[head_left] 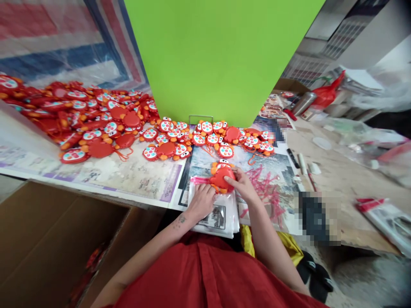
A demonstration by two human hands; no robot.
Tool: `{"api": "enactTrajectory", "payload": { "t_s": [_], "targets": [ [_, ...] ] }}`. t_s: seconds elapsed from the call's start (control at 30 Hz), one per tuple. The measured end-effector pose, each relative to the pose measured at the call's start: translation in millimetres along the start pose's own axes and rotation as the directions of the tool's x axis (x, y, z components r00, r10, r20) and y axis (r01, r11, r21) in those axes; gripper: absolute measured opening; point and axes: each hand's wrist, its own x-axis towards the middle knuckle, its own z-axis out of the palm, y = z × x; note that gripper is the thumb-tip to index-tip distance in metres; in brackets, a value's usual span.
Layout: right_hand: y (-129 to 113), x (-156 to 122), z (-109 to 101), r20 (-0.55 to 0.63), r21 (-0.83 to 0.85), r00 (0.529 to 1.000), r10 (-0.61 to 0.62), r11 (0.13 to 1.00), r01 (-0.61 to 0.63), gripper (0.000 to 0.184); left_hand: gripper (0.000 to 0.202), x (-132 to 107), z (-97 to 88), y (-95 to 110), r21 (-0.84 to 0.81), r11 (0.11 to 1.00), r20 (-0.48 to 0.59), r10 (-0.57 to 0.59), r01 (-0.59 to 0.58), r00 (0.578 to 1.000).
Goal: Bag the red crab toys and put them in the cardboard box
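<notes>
My right hand (241, 185) grips a red crab-shaped toy (221, 176) lying face down at the near edge of the table. My left hand (202, 200) presses flat on a stack of clear plastic bags (221, 216) just below the toy, fingers touching the mouth of the top bag with its pink strip (199, 180). The toy sits at the opening of that bag. Whether it is partly inside I cannot tell.
A big heap of the same red crab toys (96, 119) covers the table's left and middle back. A green panel (218, 55) stands behind. An open cardboard box (54, 239) is at lower left. Pens (293, 158), a metal flask (303, 102) and plastic wrapping (388, 220) lie at right.
</notes>
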Motion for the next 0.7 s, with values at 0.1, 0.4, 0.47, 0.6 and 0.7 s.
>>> {"api": "enactTrajectory", "payload": {
  "t_s": [0.1, 0.4, 0.47, 0.6, 0.7],
  "targets": [
    [-1.6, 1.8, 1.6, 0.112, -0.192, 0.994, -0.014, 0.981, 0.035, 0.035, 0.02, -0.7, 1.0, -0.4, -0.029, 0.999, -0.053, -0.018, 0.017, 0.998],
    [3.1, 10.2, 33.6, 0.354, -0.479, 0.928, -0.117, 0.83, 0.287, 0.041, 0.013, -2.0, -4.3, 0.9, -0.086, 0.991, -0.164, -0.114, 0.101, 0.98],
    [2.0, 7.6, 29.6, 0.243, -0.585, 0.956, -0.164, 0.761, 0.279, 0.044, 0.011, 0.1, -3.3, 1.9, -0.072, 0.988, -0.176, -0.146, 0.135, 0.973],
    [-3.2, -7.0, 5.2, -0.016, -0.752, 0.997, -0.079, 0.658, 0.04, 0.046, 0.003, 7.3, -4.9, 1.8, -0.124, 0.982, -0.18, -0.16, 0.139, 0.971],
    [-1.6, -21.8, -2.9, 0.022, -0.767, 1.0, 0.007, 0.642, 0.013, 0.039, 0.003, 14.6, -12.9, -2.1, -0.216, 0.969, -0.105, -0.147, 0.122, 0.984]
  ]
}}
